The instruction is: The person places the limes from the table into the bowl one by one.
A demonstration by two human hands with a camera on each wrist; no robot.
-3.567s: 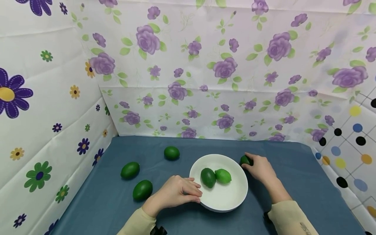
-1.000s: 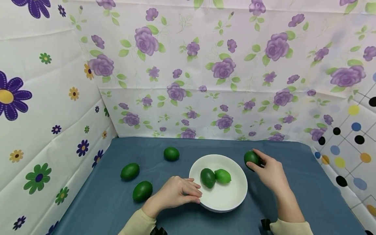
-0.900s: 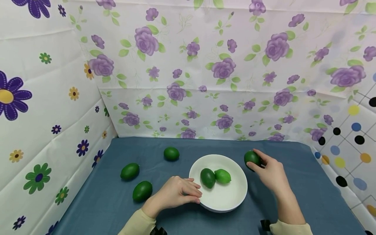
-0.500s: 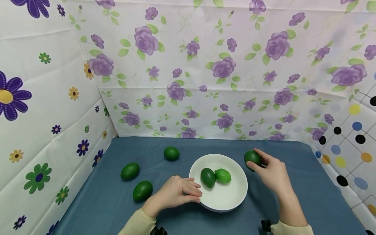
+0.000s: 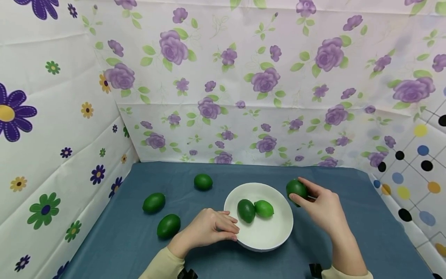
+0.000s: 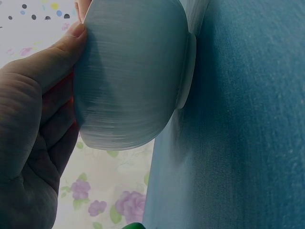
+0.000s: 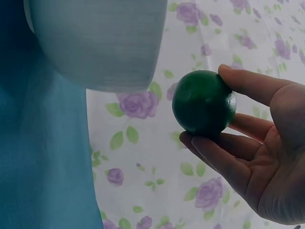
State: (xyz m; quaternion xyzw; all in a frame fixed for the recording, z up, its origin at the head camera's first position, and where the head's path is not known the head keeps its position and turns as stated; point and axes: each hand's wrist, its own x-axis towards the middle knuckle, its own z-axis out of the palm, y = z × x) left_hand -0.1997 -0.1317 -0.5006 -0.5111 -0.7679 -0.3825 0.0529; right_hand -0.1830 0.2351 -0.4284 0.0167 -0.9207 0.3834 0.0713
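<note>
A white bowl [image 5: 258, 241] stands on the blue cloth. My left hand [image 5: 210, 229] holds its left rim, with the thumb on the outer wall, as the left wrist view shows. Inside lie a dark green, avocado-like fruit [image 5: 246, 211] and a bright green lime [image 5: 264, 209], side by side. To the right of the bowl, my right hand [image 5: 322, 203] grips another glossy dark green, avocado-like fruit [image 5: 296, 188] between thumb and fingers. The right wrist view has this held fruit [image 7: 202, 102] beside the bowl's outer wall [image 7: 102, 43], apart from it.
Three more dark green fruits lie left of the bowl: one at the back [image 5: 203, 182], one at far left [image 5: 154, 203] and one nearer [image 5: 168, 226], close to my left wrist. A flowered curtain [image 5: 216, 135] rises behind the cloth-covered table [image 5: 115, 240], with patterned sheets at both sides.
Since the earliest frame, my right hand has brought the dark green fruit up from beside the bowl's right rim. Over the last half second both have shifted slightly left. My left hand stays put.
</note>
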